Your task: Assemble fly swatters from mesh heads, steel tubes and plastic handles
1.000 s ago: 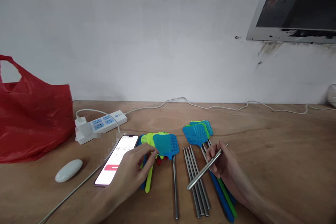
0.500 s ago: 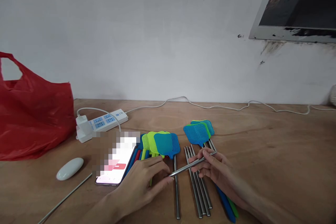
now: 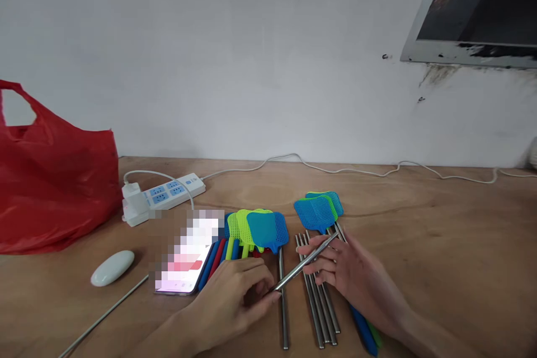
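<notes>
A thin metal tube [image 3: 306,262] slants up to the right between my hands. My left hand [image 3: 240,296] is closed, pinching its lower end between thumb and fingers. Against the tube's upper part lie the fingers of my right hand [image 3: 356,274], loosely spread, with the thumb lifted off. Below my right hand several similar metal tubes [image 3: 316,302] lie side by side. One blue fly swatter head [image 3: 267,230] has a metal tube [image 3: 283,313] running from it toward me. To its left are yellow-green swatter heads [image 3: 243,225]. Blue and green swatters [image 3: 315,213] with metal shafts lie partly behind my right hand.
A lit phone [image 3: 184,265], partly blurred, lies left of the swatters. Further left are a white rounded object [image 3: 112,268], a power strip [image 3: 184,184] with a plugged-in charger [image 3: 135,201], and a red plastic bag [image 3: 59,179]. A white cord [image 3: 344,171] runs along the wall.
My right hand has loosened from the tube, its thumb lifting and fingers straightening. The tube tilts more steeply, its upper end higher. My left hand keeps its pinch.
</notes>
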Available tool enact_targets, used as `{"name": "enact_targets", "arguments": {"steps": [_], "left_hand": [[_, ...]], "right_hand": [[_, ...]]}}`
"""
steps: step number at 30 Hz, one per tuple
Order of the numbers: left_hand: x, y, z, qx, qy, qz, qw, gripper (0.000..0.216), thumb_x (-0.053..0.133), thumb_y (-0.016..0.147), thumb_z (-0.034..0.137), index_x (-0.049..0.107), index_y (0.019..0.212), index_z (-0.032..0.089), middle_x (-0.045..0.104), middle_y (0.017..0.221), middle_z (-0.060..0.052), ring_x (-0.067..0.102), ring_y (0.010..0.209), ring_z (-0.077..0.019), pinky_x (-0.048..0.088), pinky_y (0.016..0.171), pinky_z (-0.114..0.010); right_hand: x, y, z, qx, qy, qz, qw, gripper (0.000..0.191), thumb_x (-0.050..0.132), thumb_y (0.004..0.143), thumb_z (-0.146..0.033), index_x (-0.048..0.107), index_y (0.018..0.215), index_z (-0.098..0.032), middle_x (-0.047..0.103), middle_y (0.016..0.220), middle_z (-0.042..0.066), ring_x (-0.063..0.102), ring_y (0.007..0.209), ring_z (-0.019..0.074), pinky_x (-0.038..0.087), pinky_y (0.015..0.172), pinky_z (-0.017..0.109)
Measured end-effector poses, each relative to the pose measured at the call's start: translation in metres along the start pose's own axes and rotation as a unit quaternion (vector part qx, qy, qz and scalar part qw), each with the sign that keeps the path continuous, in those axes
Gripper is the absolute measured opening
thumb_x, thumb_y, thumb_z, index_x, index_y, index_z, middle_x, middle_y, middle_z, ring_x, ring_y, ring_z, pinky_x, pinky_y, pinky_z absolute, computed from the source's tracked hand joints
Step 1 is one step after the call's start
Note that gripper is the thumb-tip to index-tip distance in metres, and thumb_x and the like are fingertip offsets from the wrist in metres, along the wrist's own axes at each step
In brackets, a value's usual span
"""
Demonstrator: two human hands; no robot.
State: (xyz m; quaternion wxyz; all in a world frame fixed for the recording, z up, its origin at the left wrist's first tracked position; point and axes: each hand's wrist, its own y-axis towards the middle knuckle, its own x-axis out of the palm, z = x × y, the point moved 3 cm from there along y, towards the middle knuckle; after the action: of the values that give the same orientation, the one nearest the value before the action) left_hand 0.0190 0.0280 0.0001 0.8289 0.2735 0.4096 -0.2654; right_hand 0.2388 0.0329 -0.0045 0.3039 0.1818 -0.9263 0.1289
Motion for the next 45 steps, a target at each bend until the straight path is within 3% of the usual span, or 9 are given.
{"name": "enact_targets", "arguments": {"steps": [8,17,21,23,26,28,33,39,45], "left_hand": [[0.0,-0.001,0.001,0.04,0.005,0.015,0.999,0.015,0.057,0.098,0.025,0.055,0.084,0.02,0.055,0.071,0.004,0.051,0.061,-0.0118,0.034,0.056,-0.022],[-0.002,-0.001,0.003,0.034,-0.005,0.035,0.999,0.016,0.057,0.097,0.025,0.054,0.081,0.021,0.055,0.069,0.004,0.05,0.059,-0.0117,0.035,0.055,-0.022],[-0.001,-0.002,0.006,0.02,-0.022,0.031,0.999,0.017,0.057,0.096,0.027,0.055,0.081,0.02,0.055,0.067,0.004,0.049,0.056,-0.0113,0.033,0.051,-0.021],[0.001,-0.002,0.006,0.004,-0.034,0.024,0.999,0.017,0.058,0.096,0.028,0.057,0.081,0.02,0.056,0.067,0.004,0.049,0.055,-0.0109,0.032,0.05,-0.021],[0.001,-0.001,0.006,-0.002,-0.048,0.008,0.999,0.018,0.057,0.098,0.03,0.059,0.083,0.02,0.059,0.07,0.003,0.052,0.058,-0.0115,0.034,0.051,-0.021],[0.0,0.0,0.007,0.003,-0.036,0.001,0.999,0.019,0.054,0.099,0.031,0.06,0.084,0.021,0.06,0.072,0.001,0.055,0.063,-0.0131,0.036,0.055,-0.022],[-0.001,0.0,0.01,0.021,0.057,-0.016,0.998,0.017,0.047,0.096,0.019,0.056,0.082,0.021,0.061,0.075,0.0,0.056,0.068,-0.0163,0.036,0.06,-0.027],[0.005,-0.001,0.008,0.019,0.114,-0.063,0.991,0.014,0.052,0.076,0.009,0.056,0.082,0.021,0.063,0.077,0.0,0.058,0.068,-0.0185,0.034,0.056,-0.03],[0.004,0.0,0.01,0.025,0.116,-0.048,0.992,0.021,0.053,0.076,0.008,0.061,0.09,0.021,0.063,0.085,-0.003,0.058,0.076,-0.021,0.04,0.065,-0.031]], "right_hand": [[0.001,-0.001,-0.001,0.0,0.058,-0.062,0.996,0.032,0.062,0.092,-0.048,0.071,0.089,-0.017,0.075,0.1,0.013,0.068,0.09,0.0223,0.046,0.087,0.036],[0.002,-0.001,-0.003,-0.023,0.066,-0.052,0.996,0.027,0.063,0.091,-0.047,0.071,0.084,-0.021,0.073,0.092,0.007,0.065,0.086,0.0206,0.047,0.085,0.034],[-0.002,0.0,-0.001,-0.015,0.063,-0.011,0.998,0.033,0.066,0.087,-0.054,0.073,0.087,-0.021,0.074,0.093,0.007,0.066,0.088,0.0212,0.049,0.084,0.034],[-0.002,0.0,0.0,-0.019,0.038,0.009,0.999,0.041,0.068,0.083,-0.058,0.074,0.096,-0.02,0.075,0.098,0.01,0.067,0.089,0.0223,0.049,0.086,0.035],[-0.001,-0.001,-0.001,-0.056,-0.035,0.048,0.997,0.04,0.077,0.079,-0.048,0.072,0.108,-0.02,0.075,0.101,0.009,0.068,0.086,0.0202,0.051,0.084,0.034],[-0.003,-0.002,-0.002,-0.087,-0.081,0.082,0.99,0.038,0.081,0.078,-0.04,0.071,0.108,-0.021,0.076,0.095,0.007,0.067,0.075,0.0159,0.052,0.073,0.029],[-0.013,0.001,-0.004,-0.151,-0.15,0.139,0.967,0.042,0.081,0.077,-0.043,0.063,0.108,-0.02,0.075,0.082,0.005,0.057,0.053,0.0101,0.046,0.049,0.022],[-0.016,0.007,0.0,-0.143,-0.224,0.123,0.956,0.057,0.081,0.074,-0.048,0.047,0.113,-0.025,0.075,0.074,0.002,0.061,0.048,0.0147,0.045,0.042,0.024],[-0.017,0.005,0.009,-0.13,-0.295,0.116,0.939,0.065,0.075,0.081,-0.046,0.041,0.134,-0.029,0.073,0.096,0.004,0.062,0.06,0.015,0.046,0.048,0.025]]}}
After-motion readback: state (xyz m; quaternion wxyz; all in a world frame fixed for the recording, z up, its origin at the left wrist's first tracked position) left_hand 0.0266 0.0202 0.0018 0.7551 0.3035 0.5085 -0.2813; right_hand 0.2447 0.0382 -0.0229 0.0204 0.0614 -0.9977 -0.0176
